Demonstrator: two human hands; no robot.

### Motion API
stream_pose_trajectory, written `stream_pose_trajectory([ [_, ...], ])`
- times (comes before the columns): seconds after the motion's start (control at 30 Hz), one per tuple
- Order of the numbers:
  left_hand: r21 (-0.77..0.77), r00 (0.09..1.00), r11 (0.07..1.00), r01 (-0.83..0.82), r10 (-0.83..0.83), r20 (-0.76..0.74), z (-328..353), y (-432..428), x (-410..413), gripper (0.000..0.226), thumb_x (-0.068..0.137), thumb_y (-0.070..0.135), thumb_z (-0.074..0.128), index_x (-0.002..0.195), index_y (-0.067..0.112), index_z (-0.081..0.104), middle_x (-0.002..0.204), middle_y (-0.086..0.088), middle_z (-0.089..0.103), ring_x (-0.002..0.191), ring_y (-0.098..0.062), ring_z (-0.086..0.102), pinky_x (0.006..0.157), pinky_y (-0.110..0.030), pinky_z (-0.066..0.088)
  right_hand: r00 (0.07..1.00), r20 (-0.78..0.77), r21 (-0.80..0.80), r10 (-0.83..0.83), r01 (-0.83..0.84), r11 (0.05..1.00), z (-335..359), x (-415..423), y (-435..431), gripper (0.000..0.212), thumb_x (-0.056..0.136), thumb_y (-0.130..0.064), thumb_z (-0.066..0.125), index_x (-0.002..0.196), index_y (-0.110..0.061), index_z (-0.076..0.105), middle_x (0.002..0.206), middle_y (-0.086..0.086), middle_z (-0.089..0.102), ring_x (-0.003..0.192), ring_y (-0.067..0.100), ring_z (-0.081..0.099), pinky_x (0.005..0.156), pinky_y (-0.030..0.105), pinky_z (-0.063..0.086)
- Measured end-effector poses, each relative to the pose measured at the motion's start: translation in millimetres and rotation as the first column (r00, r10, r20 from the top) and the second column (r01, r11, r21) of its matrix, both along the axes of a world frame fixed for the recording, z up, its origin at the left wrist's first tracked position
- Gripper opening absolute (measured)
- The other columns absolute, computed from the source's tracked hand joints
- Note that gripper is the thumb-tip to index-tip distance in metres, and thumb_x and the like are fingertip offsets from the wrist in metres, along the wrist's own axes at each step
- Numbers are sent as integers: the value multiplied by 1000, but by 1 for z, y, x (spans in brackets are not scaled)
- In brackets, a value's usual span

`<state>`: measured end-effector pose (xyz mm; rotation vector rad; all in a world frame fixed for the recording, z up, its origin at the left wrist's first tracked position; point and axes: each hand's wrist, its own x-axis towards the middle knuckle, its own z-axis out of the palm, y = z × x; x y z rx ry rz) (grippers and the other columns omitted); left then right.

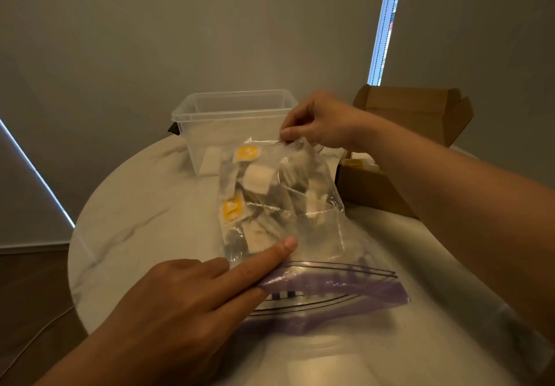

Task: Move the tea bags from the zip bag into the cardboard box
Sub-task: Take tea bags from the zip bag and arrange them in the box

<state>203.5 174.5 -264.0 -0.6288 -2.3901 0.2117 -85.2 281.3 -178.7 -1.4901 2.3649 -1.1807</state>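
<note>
Here the right hand pinches the far edge of the zip bag, holding that end up off the table. The left hand, fingers straight, presses the bag near its purple zip end. Inside lie the tea bags. The open box stands just right of it, with a clear bin behind.
</note>
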Motion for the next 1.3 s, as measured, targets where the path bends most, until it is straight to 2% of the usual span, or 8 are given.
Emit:
stream_pose_trajectory([
  [0.17, -23, 999, 1000, -7, 8, 49, -5, -2, -3, 33, 103, 22, 35, 123, 12, 60, 155, -4, 38, 52, -21, 53, 38, -34, 45, 1000, 3, -115, 0, 0, 993, 5, 7, 5, 5, 86, -15, 72, 88, -16, 76, 75, -5, 74, 72, 5, 67, 60, 17, 51],
  [0.47, -21, 996, 999, -35, 37, 78, -5, 0, -5, 32, 101, 23, 35, 126, 18, 54, 155, -3, 41, 53, -20, 49, 39, -31, 43, 1000, -18, -195, -7, 3, 981, 10, 15, 13, 8, 87, -15, 70, 92, -14, 76, 85, 3, 75, 85, 20, 70, 73, 28, 57],
  [0.63, -28, 996, 999, -29, 31, 80, -5, -2, -5, 32, 99, 25, 44, 126, 16, 59, 157, -2, 38, 55, -18, 51, 39, -31, 44, 997, -18, -244, -75, 68, 967, 9, 14, 15, 7, 87, -16, 71, 91, -16, 76, 84, 0, 74, 85, 17, 70, 79, 31, 59],
  [0.77, -30, 996, 999, -26, 28, 85, -6, -3, -6, 34, 100, 27, 42, 130, 18, 54, 158, -1, 34, 55, -18, 52, 39, -31, 46, 994, -40, -205, -97, 87, 975, 7, 12, 15, 7, 87, -16, 71, 92, -17, 76, 83, -2, 74, 84, 17, 70, 78, 34, 59],
  [0.93, -34, 996, 999, -22, 24, 81, -5, -3, -6, 29, 103, 28, 39, 125, 18, 56, 158, -1, 36, 55, -19, 51, 39, -32, 45, 991, -46, -191, -127, 116, 975, 10, 10, 16, 7, 87, -19, 71, 91, -21, 75, 82, -7, 73, 80, 10, 69, 68, 20, 58],
  [1.07, -29, 996, 999, -34, 37, 83, -5, -2, -6, 30, 101, 26, 38, 125, 19, 54, 158, 0, 35, 54, -20, 50, 38, -32, 44, 983, -73, -119, -166, 157, 980, 10, 8, 15, 10, 88, -21, 70, 94, -17, 76, 81, -7, 71, 74, 5, 64, 57, 10, 47],
  [1.17, 14, 994, 999, -44, 42, 105, -2, -1, -5, 32, 98, 25, 34, 123, 21, 55, 159, 3, 34, 57, -21, 56, 40, -31, 46, 971, -167, 27, -169, 176, 984, 4, 7, 11, 13, 89, -22, 69, 98, -16, 76, 86, -6, 72, 78, 7, 65, 60, 12, 46],
  [1.3, 82, 981, 992, -95, 79, 179, 4, 3, -5, 54, 80, 21, 52, 134, 24, 55, 159, 6, 35, 65, -17, 63, 43, -26, 47, 940, -264, 66, -215, 240, 968, -2, 6, 12, 16, 90, -23, 67, 102, -15, 76, 88, -6, 71, 78, 6, 64, 66, 17, 50],
])
